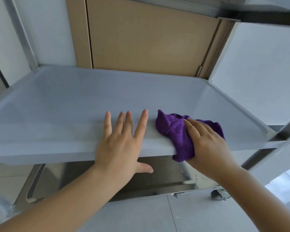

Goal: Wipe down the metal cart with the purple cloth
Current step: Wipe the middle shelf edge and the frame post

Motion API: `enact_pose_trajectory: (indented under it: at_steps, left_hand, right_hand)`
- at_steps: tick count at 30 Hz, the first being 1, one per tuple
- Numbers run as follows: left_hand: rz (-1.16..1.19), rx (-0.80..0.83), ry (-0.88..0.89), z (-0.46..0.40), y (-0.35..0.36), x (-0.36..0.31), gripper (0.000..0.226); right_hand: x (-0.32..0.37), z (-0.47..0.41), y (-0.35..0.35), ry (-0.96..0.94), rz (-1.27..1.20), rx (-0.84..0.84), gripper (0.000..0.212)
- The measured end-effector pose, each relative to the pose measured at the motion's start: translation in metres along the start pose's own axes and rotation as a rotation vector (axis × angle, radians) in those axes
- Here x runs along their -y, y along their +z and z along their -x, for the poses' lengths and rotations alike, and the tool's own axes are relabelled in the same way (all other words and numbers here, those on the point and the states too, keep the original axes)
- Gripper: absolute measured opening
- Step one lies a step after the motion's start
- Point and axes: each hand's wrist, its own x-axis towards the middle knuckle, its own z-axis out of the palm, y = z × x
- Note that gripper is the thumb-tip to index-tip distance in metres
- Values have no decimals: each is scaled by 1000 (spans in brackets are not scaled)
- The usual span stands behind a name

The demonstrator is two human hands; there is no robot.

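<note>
Now we press our left hand, fingers spread flat, on the cart shelf, while our right hand pins the cloth over its front edge; soft, light, likely best gripped bunched under the palm.

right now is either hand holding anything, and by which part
The right hand holds the purple cloth by its near end, which hangs over the front edge of the cart shelf. The left hand rests flat on the shelf, holding nothing.
</note>
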Motion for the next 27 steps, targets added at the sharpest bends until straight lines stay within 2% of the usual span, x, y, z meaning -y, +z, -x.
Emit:
enact_pose_trajectory:
  at_steps: [2, 5, 10, 12, 16, 18, 21, 27]
  left_hand:
    - [44, 15, -4, 1, 4, -2, 134]
    - [65, 4, -28, -2, 5, -2, 136]
    - [96, -24, 18, 2, 0, 7, 132]
    - [63, 6, 10, 14, -5, 23, 130]
    - [-65, 109, -216, 54, -13, 97, 129]
    - [-32, 155, -286, 73, -13, 128, 133]
    - [28, 182, -278, 79, -9, 139, 135]
    - [30, 187, -278, 71, 2, 138, 122]
  right_hand:
    - [25, -8, 4, -30, -9, -22, 87]
    - [61, -19, 6, -51, -18, -34, 79]
    - [65, -18, 6, -41, -43, -70, 73]
    - [65, -17, 6, -38, -47, -73, 74]
    - [66, -18, 6, -32, -51, -35, 80]
    - [67, -17, 5, -16, -43, -13, 84]
    - [77, -19, 1, -1, -30, -7, 91]
    - [130, -36, 7, -57, -56, -41, 96]
